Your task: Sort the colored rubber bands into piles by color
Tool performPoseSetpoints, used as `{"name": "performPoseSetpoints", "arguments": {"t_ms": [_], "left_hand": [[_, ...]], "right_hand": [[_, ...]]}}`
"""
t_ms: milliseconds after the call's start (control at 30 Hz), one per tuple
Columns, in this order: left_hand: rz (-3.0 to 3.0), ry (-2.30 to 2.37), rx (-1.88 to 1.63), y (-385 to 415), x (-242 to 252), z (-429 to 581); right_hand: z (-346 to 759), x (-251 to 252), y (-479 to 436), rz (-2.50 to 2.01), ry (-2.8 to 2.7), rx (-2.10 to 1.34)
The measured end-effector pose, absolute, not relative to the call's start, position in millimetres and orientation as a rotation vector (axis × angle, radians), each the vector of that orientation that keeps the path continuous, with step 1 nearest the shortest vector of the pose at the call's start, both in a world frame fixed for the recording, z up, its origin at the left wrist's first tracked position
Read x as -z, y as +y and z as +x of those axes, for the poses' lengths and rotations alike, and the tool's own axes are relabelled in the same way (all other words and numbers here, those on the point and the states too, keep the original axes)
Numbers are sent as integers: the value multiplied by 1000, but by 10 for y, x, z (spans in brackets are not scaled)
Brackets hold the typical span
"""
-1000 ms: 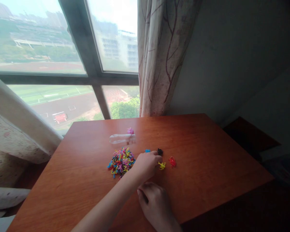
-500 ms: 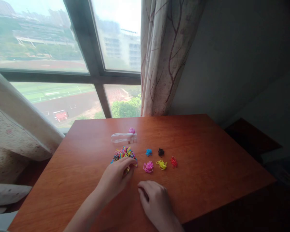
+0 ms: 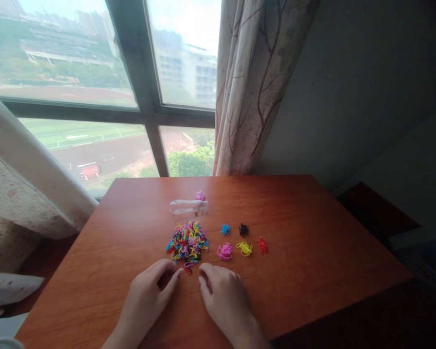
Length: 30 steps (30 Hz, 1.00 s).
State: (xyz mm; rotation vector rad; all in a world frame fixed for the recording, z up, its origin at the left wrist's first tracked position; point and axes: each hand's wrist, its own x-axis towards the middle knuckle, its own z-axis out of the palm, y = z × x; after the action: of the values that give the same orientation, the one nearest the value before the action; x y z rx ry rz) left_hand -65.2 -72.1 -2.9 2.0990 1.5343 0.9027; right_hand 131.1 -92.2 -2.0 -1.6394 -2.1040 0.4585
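A heap of multicoloured small rubber bands (image 3: pixel 189 240) lies on the wooden table. Just in front of it, a small bunch of pink and red bands (image 3: pixel 188 266) sits between my two hands. My left hand (image 3: pixel 148 293) is close to the bunch's left side, thumb and forefinger curved with a gap between them. On the bunch's other side rests my right hand (image 3: pixel 225 295), its fingers loosely curled and the thumb a little apart. I see nothing held in either hand. Some of the lower fingers are hidden.
Sorted piles lie right of the heap: blue (image 3: pixel 225 229), black (image 3: pixel 243 229), pink (image 3: pixel 225 251), yellow (image 3: pixel 244 248) and red bands (image 3: pixel 262 245). Behind the heap lies a clear plastic bottle (image 3: pixel 183 207) with a pink object (image 3: pixel 200 195) beside it. The table (image 3: pixel 312 232) meets a window and curtain.
My left hand has drawn back from over the heap to its near side, uncovering it. A small bunch now shows at the front. My right hand has shifted slightly left, towards it.
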Motion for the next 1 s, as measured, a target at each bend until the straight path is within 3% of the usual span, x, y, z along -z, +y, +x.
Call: {"name": "performPoseSetpoints", "arguments": {"t_ms": [1000], "left_hand": [[2123, 1493, -844, -732, 75, -664]], "right_hand": [[1028, 59, -857, -1551, -2124, -455]]}}
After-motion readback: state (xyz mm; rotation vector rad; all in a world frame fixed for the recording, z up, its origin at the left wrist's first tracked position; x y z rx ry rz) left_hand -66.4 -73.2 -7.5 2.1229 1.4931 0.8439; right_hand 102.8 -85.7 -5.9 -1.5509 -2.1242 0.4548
